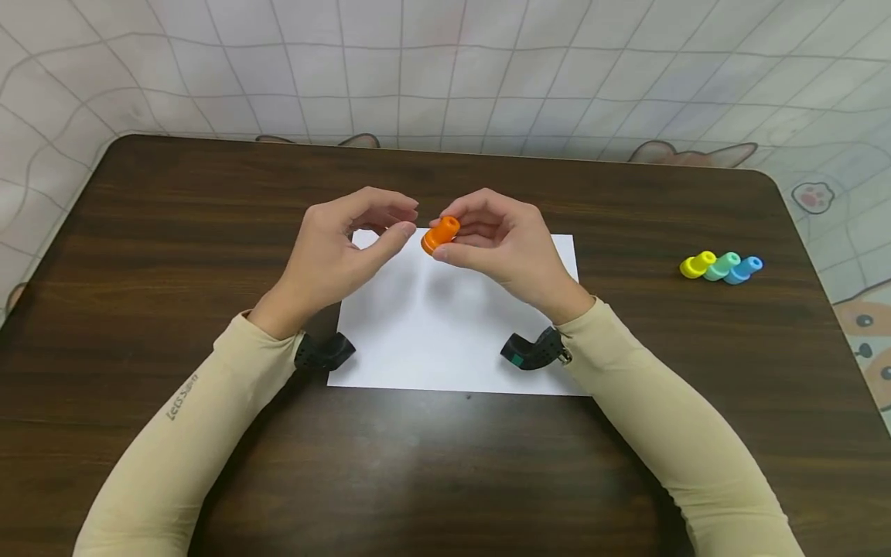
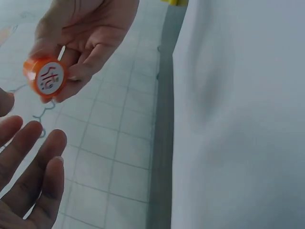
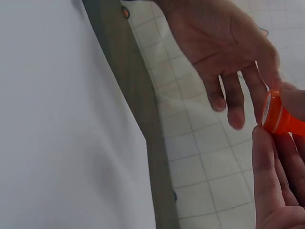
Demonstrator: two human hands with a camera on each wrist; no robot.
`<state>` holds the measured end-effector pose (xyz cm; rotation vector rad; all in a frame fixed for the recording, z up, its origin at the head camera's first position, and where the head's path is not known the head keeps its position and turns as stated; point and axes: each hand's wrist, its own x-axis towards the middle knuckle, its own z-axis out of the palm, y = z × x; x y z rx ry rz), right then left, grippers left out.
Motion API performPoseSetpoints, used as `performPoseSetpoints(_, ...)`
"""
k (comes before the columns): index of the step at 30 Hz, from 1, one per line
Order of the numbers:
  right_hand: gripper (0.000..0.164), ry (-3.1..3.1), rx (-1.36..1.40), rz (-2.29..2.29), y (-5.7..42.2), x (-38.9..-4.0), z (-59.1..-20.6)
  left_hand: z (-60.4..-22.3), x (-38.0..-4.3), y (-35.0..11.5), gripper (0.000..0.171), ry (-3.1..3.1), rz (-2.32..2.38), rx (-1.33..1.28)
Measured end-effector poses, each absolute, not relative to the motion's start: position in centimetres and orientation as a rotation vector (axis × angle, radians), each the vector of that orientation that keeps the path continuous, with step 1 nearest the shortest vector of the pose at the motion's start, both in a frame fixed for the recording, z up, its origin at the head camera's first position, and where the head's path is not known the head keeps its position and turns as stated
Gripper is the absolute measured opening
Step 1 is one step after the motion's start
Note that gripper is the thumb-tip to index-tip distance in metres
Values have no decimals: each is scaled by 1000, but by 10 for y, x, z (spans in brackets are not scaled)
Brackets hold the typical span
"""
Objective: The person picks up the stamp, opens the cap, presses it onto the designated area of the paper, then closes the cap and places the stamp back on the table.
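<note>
My right hand (image 1: 511, 246) pinches a small orange stamp (image 1: 442, 234) between thumb and fingers, above a white sheet of paper (image 1: 445, 340). In the left wrist view the stamp's round face (image 2: 50, 78) is white with a red mark, turned toward the left hand. My left hand (image 1: 337, 244) is raised just left of the stamp, fingers loosely bent with nothing held. The right wrist view shows the left hand (image 3: 224, 52) with its fingertips close to the orange stamp (image 3: 279, 117); whether they touch it, I cannot tell.
Toward the right side of the dark wooden table (image 1: 445, 472) a yellow stamp (image 1: 698, 264), a mint green stamp (image 1: 722, 266) and a blue stamp (image 1: 743, 270) stand in a row. A white grid-patterned cloth (image 1: 445, 70) lies beyond the table's back edge.
</note>
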<state>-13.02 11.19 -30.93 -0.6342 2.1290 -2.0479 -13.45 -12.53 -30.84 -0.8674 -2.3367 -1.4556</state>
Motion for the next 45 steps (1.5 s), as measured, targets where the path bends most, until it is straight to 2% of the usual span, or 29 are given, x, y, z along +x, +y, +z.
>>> performPoseSetpoints(9, 29, 1916, -406, -2200, 107, -128, -313, -319, -132, -117, 25, -2203, -1679, -930)
performPoseSetpoints(14, 28, 1773, -301, -2272, 104, -126, -314, -320, -131, -114, 31, -2120, -1655, -949)
performPoseSetpoints(23, 20, 1620, -276, -2349, 100, -121, -314, -320, -129, -110, 27, -2077, -1482, -951)
performPoseSetpoints(35, 16, 1499, -163, -2459, 97, -117, -315, -316, -122, -105, 32, -2013, -1730, -896)
performPoseSetpoints(45, 16, 1467, -124, -2489, 92, -115, -316, -320, -123, -105, 34, -2006, -1717, -890)
